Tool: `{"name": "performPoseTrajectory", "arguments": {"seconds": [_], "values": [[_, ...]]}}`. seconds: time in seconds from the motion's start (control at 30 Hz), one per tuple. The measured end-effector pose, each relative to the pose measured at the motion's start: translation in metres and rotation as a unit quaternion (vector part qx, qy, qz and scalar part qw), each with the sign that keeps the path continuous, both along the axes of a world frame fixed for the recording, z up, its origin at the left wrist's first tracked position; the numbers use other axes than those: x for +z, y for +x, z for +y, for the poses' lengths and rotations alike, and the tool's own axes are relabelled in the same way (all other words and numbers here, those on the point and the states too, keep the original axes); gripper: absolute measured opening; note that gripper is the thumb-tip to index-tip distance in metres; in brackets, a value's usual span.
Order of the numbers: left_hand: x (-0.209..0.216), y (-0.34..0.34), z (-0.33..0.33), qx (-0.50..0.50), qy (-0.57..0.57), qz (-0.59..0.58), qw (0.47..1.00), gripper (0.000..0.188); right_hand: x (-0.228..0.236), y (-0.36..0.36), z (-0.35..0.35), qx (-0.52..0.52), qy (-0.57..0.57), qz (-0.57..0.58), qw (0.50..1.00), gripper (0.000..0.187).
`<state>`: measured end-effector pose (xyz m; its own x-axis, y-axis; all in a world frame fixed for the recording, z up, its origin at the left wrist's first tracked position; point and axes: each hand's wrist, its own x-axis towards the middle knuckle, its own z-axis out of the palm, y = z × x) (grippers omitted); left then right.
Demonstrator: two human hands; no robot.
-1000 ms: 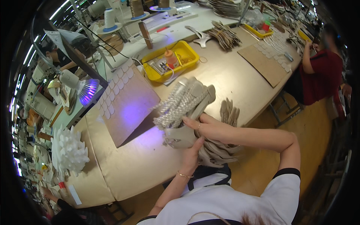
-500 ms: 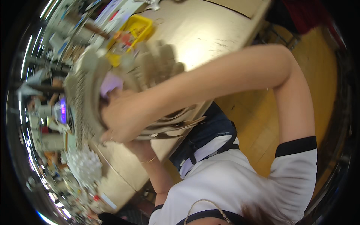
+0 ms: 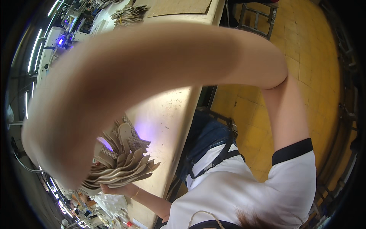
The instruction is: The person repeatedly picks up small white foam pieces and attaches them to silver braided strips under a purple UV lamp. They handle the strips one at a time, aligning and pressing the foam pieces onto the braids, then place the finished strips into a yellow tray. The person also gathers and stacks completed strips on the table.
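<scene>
My left hand (image 3: 120,189), with a thin bracelet at its wrist, grips the lower edge of a thick stack of beige sole-shaped pieces (image 3: 129,168). The pieces fan out in layers, and some have a woven or braided surface. My right forearm (image 3: 171,53) sweeps across the upper part of the view, very close and blurred. At its far left end, my right hand (image 3: 57,160) is smeared and its fingers cannot be made out. It lies in front of the stack's left part and hides it. Whether it touches the stack cannot be told.
A long pale worktable (image 3: 167,110) runs beside me. At its far end lie a bundle of beige pieces (image 3: 129,15) and a brown board (image 3: 181,7). A machine (image 3: 53,47) stands far left, a white plastic bag (image 3: 110,206) below the stack, a stool (image 3: 257,19) upper right.
The view has turned; the yellow basket no longer shows. My right hand was at the stack and is now a close blur at the left. The stack appears lower, still in my left hand.
</scene>
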<state>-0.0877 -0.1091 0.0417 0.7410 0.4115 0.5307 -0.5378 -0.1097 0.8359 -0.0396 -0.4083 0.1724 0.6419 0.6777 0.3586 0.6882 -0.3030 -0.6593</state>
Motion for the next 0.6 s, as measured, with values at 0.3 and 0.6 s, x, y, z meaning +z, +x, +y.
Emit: {"name": "performPoseTrajectory", "arguments": {"seconds": [0.3,0.6], "values": [[0.010,-0.013,-0.001,0.109,0.057,0.016,0.992,0.045,0.011,-0.008,-0.047,0.027,0.039,-0.011,0.999,0.060],[0.000,-0.014,0.021,0.104,0.146,-0.037,0.983,0.037,0.001,-0.036,-0.064,0.012,0.005,-0.004,1.000,0.061]]}}
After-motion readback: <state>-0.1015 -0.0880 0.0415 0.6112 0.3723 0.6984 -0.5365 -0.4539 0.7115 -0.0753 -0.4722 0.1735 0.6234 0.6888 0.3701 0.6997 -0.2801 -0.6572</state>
